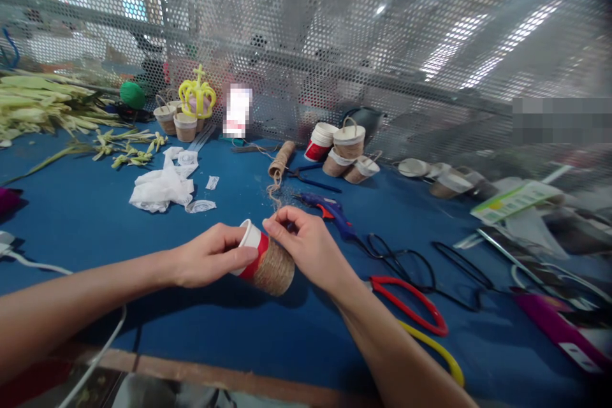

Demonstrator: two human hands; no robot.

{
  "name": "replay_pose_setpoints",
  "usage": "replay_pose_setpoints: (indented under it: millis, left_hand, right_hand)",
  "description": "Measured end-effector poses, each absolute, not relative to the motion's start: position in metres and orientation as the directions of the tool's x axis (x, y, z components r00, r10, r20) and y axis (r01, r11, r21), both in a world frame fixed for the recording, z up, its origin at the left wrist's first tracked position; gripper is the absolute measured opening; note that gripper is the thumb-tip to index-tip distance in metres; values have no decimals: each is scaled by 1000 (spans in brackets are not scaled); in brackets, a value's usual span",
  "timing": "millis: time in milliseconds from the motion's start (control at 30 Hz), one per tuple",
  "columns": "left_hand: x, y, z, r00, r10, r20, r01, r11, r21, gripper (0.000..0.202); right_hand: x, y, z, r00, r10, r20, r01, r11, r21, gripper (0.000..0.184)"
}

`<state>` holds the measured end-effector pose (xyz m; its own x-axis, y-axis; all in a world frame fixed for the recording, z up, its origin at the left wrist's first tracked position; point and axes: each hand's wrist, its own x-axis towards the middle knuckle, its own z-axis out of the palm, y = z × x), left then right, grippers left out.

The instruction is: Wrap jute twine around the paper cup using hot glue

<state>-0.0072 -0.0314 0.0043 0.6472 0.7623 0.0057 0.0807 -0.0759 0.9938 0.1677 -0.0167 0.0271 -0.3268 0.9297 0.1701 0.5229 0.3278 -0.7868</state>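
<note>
My left hand (208, 261) is closed round the rim end of a red and white paper cup (261, 254) held on its side above the blue table (86, 217). Most of the cup's body is wrapped in brown twine (276, 268). My right hand (306, 242) pinches the twine strand against the cup near its rim. The strand (274, 194) runs up from my fingers to a twine spool (282, 158) lying further back on the table.
A blue glue gun (332, 211) lies just right of my right hand. Scissors with red, yellow and black handles (411, 303) lie at the right. Twine-wrapped cups (347, 150) stand behind, white cloth scraps (162, 188) at left, green leaves (43, 105) far left, mesh wall behind.
</note>
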Motion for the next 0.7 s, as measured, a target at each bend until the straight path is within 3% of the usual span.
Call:
replay_pose_setpoints:
  millis: [200,367,533,700]
  left_hand:
    - [-7,-31,6,647,762,11,48,-54,997,25]
    - [-4,-32,4,604,793,-85,-2,108,994,22]
    - [0,-23,1,461,876,-142,-235,275,932,19]
    - [2,-16,0,307,945,-114,-412,240,879,18]
  right_hand:
    - [167,-17,27,-349,924,156,525,331,-784,19]
    - [167,-15,26,-352,927,132,547,318,-774,21]
    - [177,-8,27,-220,960,170,616,273,-739,35]
    - [178,-13,33,-279,942,186,555,317,-769,34]
